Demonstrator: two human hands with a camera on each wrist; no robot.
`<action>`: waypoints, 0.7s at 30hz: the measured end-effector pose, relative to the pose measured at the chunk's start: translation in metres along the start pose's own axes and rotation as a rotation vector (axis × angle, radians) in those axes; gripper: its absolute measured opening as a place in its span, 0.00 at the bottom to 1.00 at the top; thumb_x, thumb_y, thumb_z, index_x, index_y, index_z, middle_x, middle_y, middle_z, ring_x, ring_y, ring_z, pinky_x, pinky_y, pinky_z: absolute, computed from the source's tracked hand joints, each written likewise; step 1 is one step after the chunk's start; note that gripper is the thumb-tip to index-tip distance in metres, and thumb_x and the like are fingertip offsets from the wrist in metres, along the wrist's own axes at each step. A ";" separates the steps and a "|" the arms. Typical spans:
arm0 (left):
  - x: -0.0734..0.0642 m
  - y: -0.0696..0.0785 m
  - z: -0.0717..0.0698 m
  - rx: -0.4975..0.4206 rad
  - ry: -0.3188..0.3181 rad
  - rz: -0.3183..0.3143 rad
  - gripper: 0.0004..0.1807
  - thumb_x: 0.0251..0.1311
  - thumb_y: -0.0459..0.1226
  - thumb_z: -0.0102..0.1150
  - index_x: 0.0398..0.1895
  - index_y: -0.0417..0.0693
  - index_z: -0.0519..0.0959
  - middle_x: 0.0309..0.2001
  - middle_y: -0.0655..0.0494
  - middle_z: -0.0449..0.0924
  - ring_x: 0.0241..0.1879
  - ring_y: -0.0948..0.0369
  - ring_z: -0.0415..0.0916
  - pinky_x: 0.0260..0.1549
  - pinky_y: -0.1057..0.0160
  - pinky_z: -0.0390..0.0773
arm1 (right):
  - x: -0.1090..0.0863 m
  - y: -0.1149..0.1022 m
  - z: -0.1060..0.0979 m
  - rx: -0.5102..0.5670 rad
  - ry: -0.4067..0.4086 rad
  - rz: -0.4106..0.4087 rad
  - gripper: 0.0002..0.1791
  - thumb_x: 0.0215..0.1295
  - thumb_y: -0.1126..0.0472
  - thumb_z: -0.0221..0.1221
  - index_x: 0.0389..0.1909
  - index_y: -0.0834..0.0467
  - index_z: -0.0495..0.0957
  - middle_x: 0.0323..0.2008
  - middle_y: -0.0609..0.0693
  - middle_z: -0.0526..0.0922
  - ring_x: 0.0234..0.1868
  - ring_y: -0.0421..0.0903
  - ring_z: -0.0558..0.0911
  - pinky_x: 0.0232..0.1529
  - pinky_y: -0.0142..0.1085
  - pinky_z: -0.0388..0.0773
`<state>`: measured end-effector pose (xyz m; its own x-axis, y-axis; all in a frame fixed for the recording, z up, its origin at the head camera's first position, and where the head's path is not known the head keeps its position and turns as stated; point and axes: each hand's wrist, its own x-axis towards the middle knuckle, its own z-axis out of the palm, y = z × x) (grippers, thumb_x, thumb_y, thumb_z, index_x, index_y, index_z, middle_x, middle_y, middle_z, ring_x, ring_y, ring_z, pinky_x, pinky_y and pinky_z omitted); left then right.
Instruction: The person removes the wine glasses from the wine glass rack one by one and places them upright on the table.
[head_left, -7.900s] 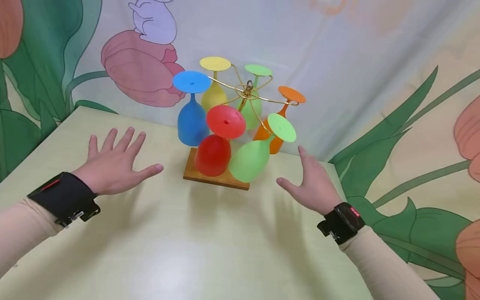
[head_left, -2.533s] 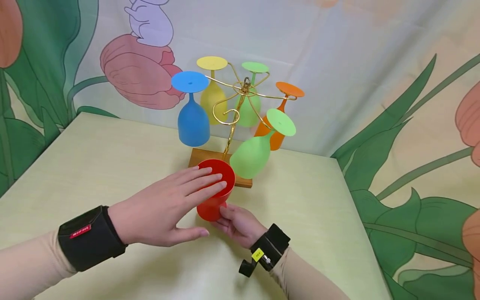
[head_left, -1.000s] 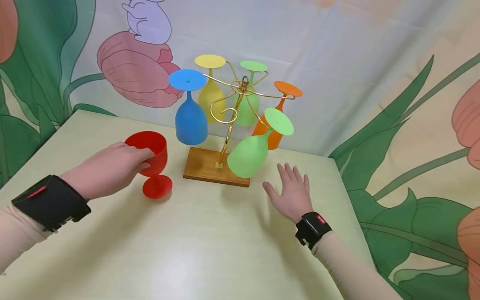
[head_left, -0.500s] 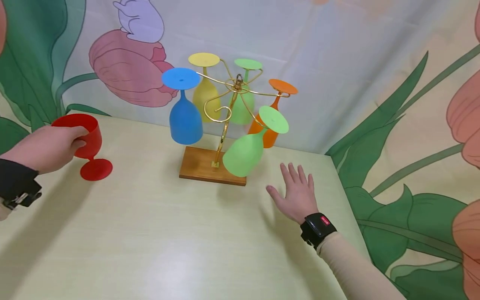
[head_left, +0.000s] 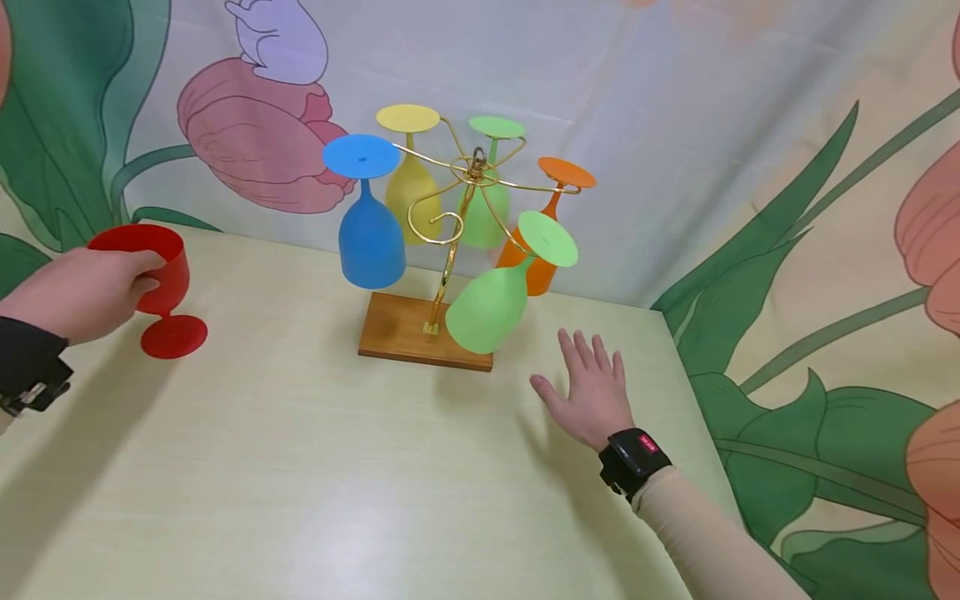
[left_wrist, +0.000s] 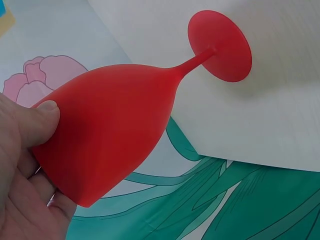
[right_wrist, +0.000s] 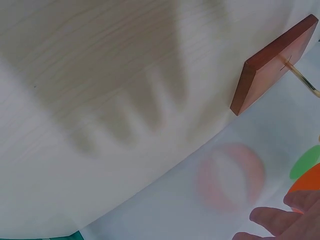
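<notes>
At the table's left side my left hand [head_left: 82, 287] grips a red wine glass [head_left: 174, 279] by its bowl, near the rim. The glass is upright; whether its foot touches the table I cannot tell. In the left wrist view the thumb presses the bowl of the red wine glass [left_wrist: 115, 115], with the other fingers partly hidden behind it. My right hand [head_left: 588, 396] hovers over the table with straight, spread fingers, right of a gold wire glass rack [head_left: 450, 271]. Its front-left hook [head_left: 437, 242] carries no glass.
Upside down on the rack hang blue [head_left: 372, 246], yellow [head_left: 411, 196], orange [head_left: 567, 172] and two green glasses, the nearer green one [head_left: 487, 310] tilted. The rack's wooden base [head_left: 397, 329] stands on the pale table [head_left: 337, 467]. Patterned curtains [head_left: 600, 75] border the table's back and right.
The red glass came off the rack and was turned upright with both hands. My left hand carried it left; over the last half second it shifted slightly. My right hand moved back right.
</notes>
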<state>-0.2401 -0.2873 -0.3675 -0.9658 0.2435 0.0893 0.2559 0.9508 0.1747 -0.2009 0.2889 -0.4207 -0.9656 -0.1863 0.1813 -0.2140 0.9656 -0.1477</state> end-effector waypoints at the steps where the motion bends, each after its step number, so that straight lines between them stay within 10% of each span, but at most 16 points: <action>1: 0.000 0.000 0.000 0.000 -0.002 -0.004 0.11 0.54 0.28 0.62 0.41 0.38 0.75 0.32 0.38 0.78 0.36 0.37 0.67 0.25 0.43 0.82 | 0.000 0.000 0.001 -0.001 -0.003 -0.001 0.48 0.61 0.26 0.41 0.75 0.50 0.50 0.73 0.58 0.56 0.72 0.60 0.46 0.69 0.65 0.41; 13: 0.001 -0.001 -0.001 0.013 0.086 0.011 0.18 0.51 0.31 0.63 0.46 0.32 0.73 0.37 0.33 0.78 0.40 0.35 0.66 0.39 0.33 0.70 | -0.002 -0.002 -0.001 -0.006 -0.013 -0.005 0.48 0.61 0.26 0.41 0.75 0.50 0.49 0.73 0.58 0.56 0.72 0.59 0.47 0.69 0.65 0.43; 21: -0.001 0.041 -0.025 0.035 0.274 0.097 0.50 0.47 0.41 0.66 0.72 0.36 0.51 0.65 0.27 0.56 0.64 0.32 0.45 0.56 0.26 0.47 | -0.001 -0.002 -0.016 -0.003 -0.011 -0.004 0.49 0.61 0.26 0.41 0.76 0.51 0.47 0.73 0.58 0.54 0.72 0.58 0.46 0.69 0.65 0.44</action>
<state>-0.2278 -0.2535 -0.3363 -0.8883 0.2775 0.3660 0.3405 0.9326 0.1193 -0.1974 0.2901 -0.4047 -0.9664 -0.1918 0.1711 -0.2172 0.9654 -0.1446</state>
